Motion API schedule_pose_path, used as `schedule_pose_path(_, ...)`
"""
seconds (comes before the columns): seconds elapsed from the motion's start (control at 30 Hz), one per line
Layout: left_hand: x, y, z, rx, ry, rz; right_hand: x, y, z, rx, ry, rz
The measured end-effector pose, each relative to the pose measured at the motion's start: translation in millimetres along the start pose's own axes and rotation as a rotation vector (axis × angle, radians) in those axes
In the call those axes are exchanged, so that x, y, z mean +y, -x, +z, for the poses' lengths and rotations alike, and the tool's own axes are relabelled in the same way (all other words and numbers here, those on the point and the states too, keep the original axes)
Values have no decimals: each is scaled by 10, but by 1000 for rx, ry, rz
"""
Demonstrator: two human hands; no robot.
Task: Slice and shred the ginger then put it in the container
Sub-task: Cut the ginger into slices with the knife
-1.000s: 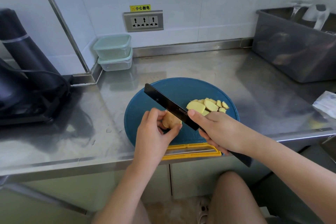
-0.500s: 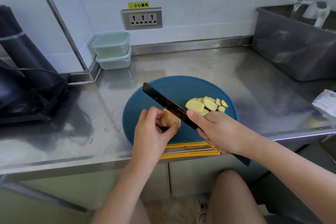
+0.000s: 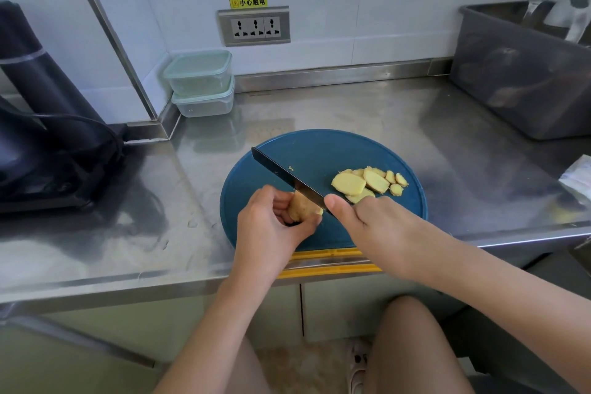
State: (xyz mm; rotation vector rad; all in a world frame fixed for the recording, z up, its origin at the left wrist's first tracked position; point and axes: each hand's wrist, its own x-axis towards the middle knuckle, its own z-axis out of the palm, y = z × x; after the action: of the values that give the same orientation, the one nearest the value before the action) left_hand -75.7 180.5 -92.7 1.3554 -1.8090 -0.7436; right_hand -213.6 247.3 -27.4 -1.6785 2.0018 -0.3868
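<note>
On the round blue cutting board (image 3: 319, 150) my left hand (image 3: 271, 227) pinches a stub of unpeeled ginger (image 3: 302, 208) near the board's front. My right hand (image 3: 377, 227) grips a black knife (image 3: 281, 174); the blade rests against the ginger's right cut face and points up and to the left. A pile of several pale yellow ginger slices (image 3: 367, 182) lies on the board to the right of the blade. Two stacked clear containers with pale green lids (image 3: 201, 83) stand in the back corner, lids on.
A dark appliance with a cable (image 3: 41, 137) fills the counter's left side. A large grey bin (image 3: 524, 70) stands at the back right. A white packet (image 3: 577, 177) lies at the right edge. The board's yellow handle (image 3: 329, 262) overhangs the steel counter's front edge.
The knife blade has dropped lower against the ginger stub. My left hand keeps its hold, and the pile of slices is unchanged.
</note>
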Motion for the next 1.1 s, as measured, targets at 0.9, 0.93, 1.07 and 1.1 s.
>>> schedule_pose_path(0.9,2,-13,1,-10,45,-5,32,140,-51,-222,-62,241)
schedule_pose_path(0.93,9,-13,1,-17,40,-2,38,159,-41,-223,-67,247)
schedule_pose_path(1.07,16,-26,-4,-33,40,9,9,139,-37,-220,-91,254)
schedule_pose_path(1.1,15,-24,-2,-32,42,9,1,140,-43,-220,-83,254)
